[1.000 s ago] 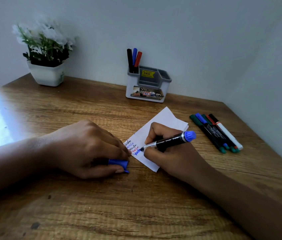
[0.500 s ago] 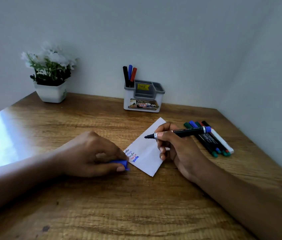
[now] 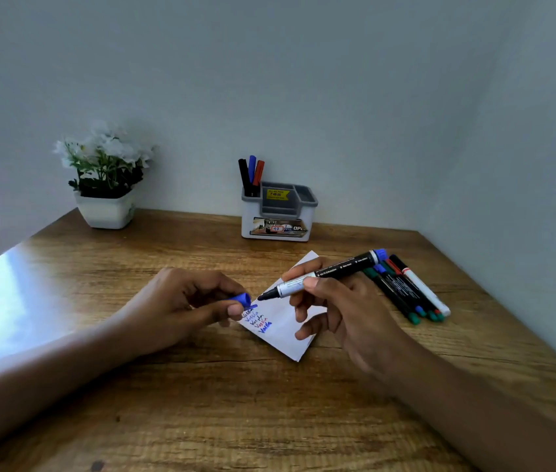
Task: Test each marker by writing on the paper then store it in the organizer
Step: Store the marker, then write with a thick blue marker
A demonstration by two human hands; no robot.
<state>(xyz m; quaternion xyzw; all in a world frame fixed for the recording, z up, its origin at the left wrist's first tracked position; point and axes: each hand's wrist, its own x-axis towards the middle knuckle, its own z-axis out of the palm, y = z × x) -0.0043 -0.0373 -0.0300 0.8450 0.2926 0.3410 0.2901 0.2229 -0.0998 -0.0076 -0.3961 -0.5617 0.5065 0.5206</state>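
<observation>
My right hand [image 3: 337, 311] holds an uncapped blue marker [image 3: 334, 271], black-bodied with a blue end, tip pointing left just above the paper. My left hand [image 3: 181, 301] pinches the blue cap [image 3: 243, 298], its opening facing the tip a small gap away. The white paper [image 3: 283, 321] lies between my hands with several written lines in black, red and blue. The white and grey organizer [image 3: 278, 216] stands at the back by the wall, with three markers [image 3: 252, 173], black, blue and red, upright in its left slot.
Several capped markers [image 3: 406, 287] lie side by side on the wooden table [image 3: 201, 403] to the right of my right hand. A white pot of white flowers [image 3: 106, 185] stands at the back left. Walls close the back and right sides.
My right hand lifted the marker off the paper and turned its tip left. My left hand rose from the table, bringing the cap up to the tip. The view tilted upward.
</observation>
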